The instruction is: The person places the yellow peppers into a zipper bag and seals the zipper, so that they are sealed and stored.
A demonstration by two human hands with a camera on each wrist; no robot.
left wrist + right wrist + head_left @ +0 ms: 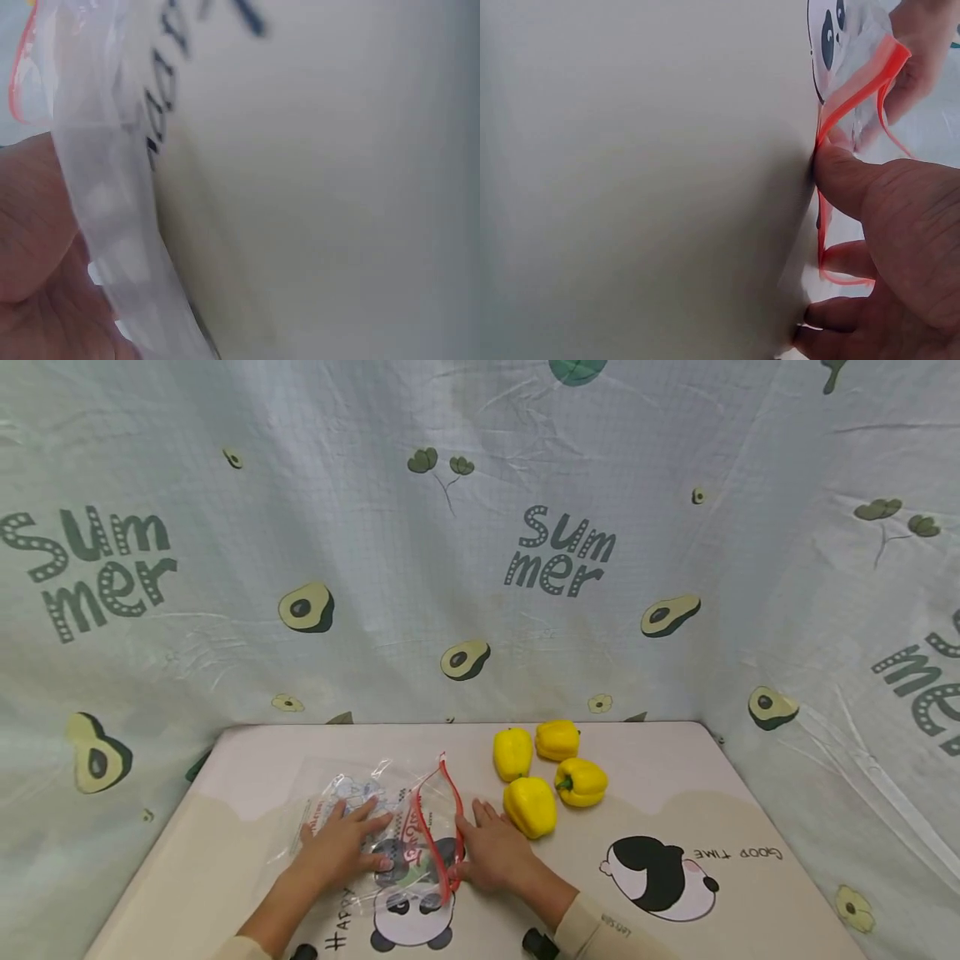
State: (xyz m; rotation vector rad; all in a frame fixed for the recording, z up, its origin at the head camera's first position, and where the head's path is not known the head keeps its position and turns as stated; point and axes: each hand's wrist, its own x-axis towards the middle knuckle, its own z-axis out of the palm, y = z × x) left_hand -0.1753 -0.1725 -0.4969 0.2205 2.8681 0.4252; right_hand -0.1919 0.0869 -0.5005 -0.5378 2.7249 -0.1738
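Pale-grey cloth [480, 543] hangs behind a cream table [652, 810]. On the table, left of centre, lies a clear bag [401, 827], its mouth facing right. Left hand [337, 847]: fingers spread, resting on the bag. Right hand [497, 852]: fingers extended, slightly apart, at the mouth. Four yellow peppers [581, 782] cluster near the right hand. Red rim [862, 90] of the bag: touched by the right thumb.
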